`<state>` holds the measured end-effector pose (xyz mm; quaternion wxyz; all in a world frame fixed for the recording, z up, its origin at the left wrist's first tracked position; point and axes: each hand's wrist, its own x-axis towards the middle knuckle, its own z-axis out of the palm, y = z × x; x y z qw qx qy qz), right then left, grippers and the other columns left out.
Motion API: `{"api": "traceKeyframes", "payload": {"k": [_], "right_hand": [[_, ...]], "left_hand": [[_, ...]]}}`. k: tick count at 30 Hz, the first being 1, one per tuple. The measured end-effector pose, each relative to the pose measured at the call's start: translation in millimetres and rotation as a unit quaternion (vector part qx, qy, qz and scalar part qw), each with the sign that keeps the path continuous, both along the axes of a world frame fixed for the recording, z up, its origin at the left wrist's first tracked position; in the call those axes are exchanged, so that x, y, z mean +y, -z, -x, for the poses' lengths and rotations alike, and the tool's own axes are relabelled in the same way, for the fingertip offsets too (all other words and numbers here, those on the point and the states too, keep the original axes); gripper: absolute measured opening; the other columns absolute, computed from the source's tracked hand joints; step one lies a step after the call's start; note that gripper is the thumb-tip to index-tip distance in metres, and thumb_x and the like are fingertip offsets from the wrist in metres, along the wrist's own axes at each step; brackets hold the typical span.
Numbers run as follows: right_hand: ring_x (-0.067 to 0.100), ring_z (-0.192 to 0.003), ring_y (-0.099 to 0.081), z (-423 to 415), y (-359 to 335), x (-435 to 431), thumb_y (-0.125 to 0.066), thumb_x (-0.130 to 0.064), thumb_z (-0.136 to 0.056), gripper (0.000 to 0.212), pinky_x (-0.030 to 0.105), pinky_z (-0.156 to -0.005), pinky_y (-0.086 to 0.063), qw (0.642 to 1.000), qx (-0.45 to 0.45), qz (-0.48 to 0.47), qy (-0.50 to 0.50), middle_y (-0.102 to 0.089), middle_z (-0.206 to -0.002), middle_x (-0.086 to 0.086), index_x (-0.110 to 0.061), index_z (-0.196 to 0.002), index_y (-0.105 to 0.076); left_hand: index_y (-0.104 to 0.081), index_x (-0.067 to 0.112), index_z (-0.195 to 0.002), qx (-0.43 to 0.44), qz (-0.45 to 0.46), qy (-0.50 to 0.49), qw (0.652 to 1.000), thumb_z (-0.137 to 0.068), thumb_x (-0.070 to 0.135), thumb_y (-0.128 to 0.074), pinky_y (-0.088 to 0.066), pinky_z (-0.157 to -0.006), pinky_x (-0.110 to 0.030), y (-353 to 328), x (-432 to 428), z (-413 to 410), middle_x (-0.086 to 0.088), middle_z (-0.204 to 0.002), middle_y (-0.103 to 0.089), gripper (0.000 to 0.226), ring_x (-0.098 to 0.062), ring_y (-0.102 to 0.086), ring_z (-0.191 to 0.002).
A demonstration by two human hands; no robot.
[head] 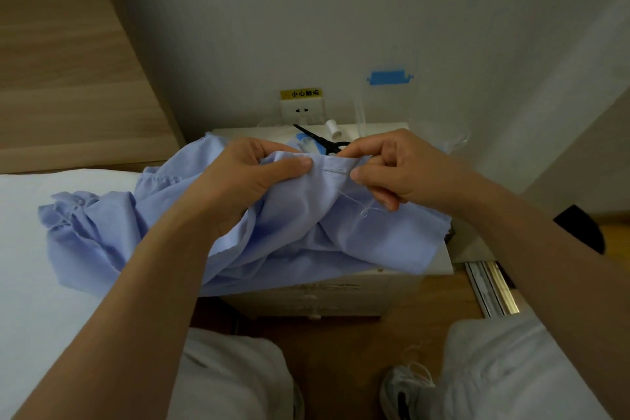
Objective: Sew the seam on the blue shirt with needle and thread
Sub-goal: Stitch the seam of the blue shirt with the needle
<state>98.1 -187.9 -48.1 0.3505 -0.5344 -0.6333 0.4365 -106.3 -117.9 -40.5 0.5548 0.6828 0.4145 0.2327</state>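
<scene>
The blue shirt (289,242) is held up over the white counter (439,262). Its bulk drapes over the counter's front edge, and one ruffled sleeve spills off the counter's left side onto the bed (34,232).

Above the counter's middle, the left hand (245,177) pinches a fold of the shirt's upper edge, thumb pressed flat on top with the fingers curled behind. Just to its right, the right hand (392,170) closes thumb and forefinger on the same edge at the seam (335,170). Whether a needle sits between the fingertips is too fine to tell. Pale thread (354,201) trails from the seam and loops loosely below this hand, lying on the cloth.

At the counter's back edge, behind the hands, black scissors (324,141) lie beside a white spool (331,128), close to the wall socket (301,111). A clear bag (409,106) stands at the back right corner. Open floor (334,344) lies in front of the counter, between the person's knees.
</scene>
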Motion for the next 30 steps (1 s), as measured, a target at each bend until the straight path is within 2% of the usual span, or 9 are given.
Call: {"api": "traceKeyframes", "payload": {"k": [4,10,19,22,27,30], "right_hand": [[0.006,-0.036,-0.041,0.4,-0.4,-0.6,-0.049,0.001,-0.095,0.029,0.009,-0.047,-0.038,1.0,0.001,-0.003,0.004,-0.047,-0.039,0.0,-0.021,-0.104,-0.066],[0.006,-0.038,-0.042,-0.2,2.1,0.1,-0.049,0.0,-0.095,0.027,0.012,-0.049,-0.04,1.0,-0.014,-0.018,0.016,-0.047,-0.039,-0.002,-0.019,-0.103,-0.067],[0.008,-0.038,-0.041,6.2,5.3,0.6,-0.051,0.002,-0.093,0.026,0.018,-0.048,-0.042,0.997,-0.032,-0.058,0.046,-0.044,-0.042,0.005,-0.018,-0.097,-0.067],[0.008,-0.039,-0.04,7.4,6.8,1.0,-0.051,0.001,-0.094,0.021,0.02,-0.046,-0.041,0.996,-0.028,-0.063,0.052,-0.042,-0.043,0.004,-0.012,-0.098,-0.067],[0.009,-0.039,-0.039,7.0,8.1,1.7,-0.051,0.0,-0.094,0.019,0.021,-0.046,-0.04,0.997,-0.023,-0.06,0.053,-0.042,-0.044,0.004,-0.01,-0.097,-0.067],[0.008,-0.039,-0.04,4.2,7.1,2.1,-0.051,0.0,-0.095,0.018,0.02,-0.047,-0.041,0.997,-0.012,-0.056,0.054,-0.043,-0.042,0.001,-0.01,-0.096,-0.066]], "left_hand": [[-0.073,0.021,-0.078,0.008,-0.017,-0.002,1.0,-0.088,0.022,-0.062,-0.056,-0.067,-0.018,-1.0,-0.5,-0.8,0.001,-0.076,-0.074,0.014,-0.011,-0.069,-0.074],[-0.072,0.017,-0.084,0.014,-0.005,0.015,1.0,-0.089,0.024,-0.062,-0.054,-0.066,-0.022,-1.0,0.4,0.5,-0.003,-0.078,-0.073,0.014,-0.016,-0.069,-0.077],[-0.07,0.013,-0.072,0.008,-0.014,0.028,0.999,-0.073,0.034,-0.066,-0.052,-0.06,-0.018,-1.8,-2.6,-4.3,-0.003,-0.066,-0.068,0.022,-0.012,-0.064,-0.064],[-0.072,0.013,-0.073,0.004,-0.012,0.022,1.0,-0.075,0.033,-0.068,-0.053,-0.063,-0.023,-1.3,-1.2,-2.8,-0.008,-0.071,-0.07,0.02,-0.017,-0.066,-0.068],[-0.073,0.013,-0.077,0.005,-0.012,0.008,1.0,-0.072,0.033,-0.07,-0.055,-0.078,-0.039,0.7,0.6,-1.4,-0.015,-0.082,-0.071,0.021,-0.03,-0.067,-0.081],[-0.071,0.016,-0.078,-0.001,-0.004,-0.014,1.0,-0.07,0.033,-0.07,-0.054,-0.072,-0.034,1.3,2.1,-0.8,-0.009,-0.077,-0.071,0.019,-0.022,-0.067,-0.076]]}}
